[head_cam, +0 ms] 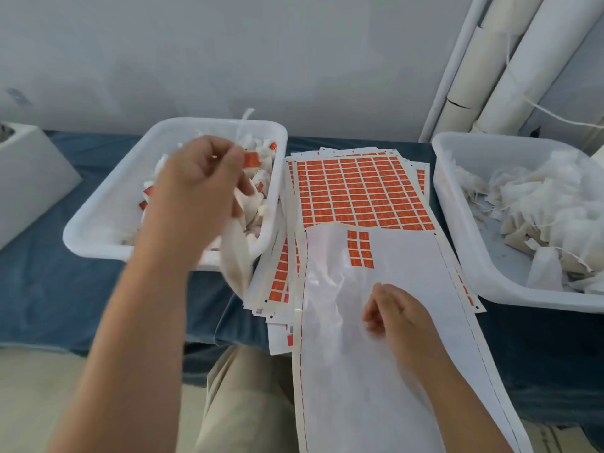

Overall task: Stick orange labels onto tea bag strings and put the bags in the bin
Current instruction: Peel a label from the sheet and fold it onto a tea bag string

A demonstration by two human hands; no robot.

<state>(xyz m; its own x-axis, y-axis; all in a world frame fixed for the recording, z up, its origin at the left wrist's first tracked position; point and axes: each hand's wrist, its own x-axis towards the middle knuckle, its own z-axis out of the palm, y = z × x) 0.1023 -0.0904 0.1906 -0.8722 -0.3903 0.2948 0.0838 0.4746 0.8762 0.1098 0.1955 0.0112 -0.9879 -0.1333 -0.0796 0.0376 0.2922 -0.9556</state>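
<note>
My left hand is raised over the left white bin and pinches an orange label between its fingertips. From that hand a white tea bag hangs down over the bin's near right corner. Labelled bags lie inside this bin. My right hand rests with loosely curled fingers on the mostly peeled label sheet, which keeps a small block of orange labels. Behind it lies a full sheet of orange labels.
A second white bin at the right holds a heap of unlabelled tea bags. A stack of label sheets spreads over the blue cloth. A white box stands at the left, white tubes lean at the back right.
</note>
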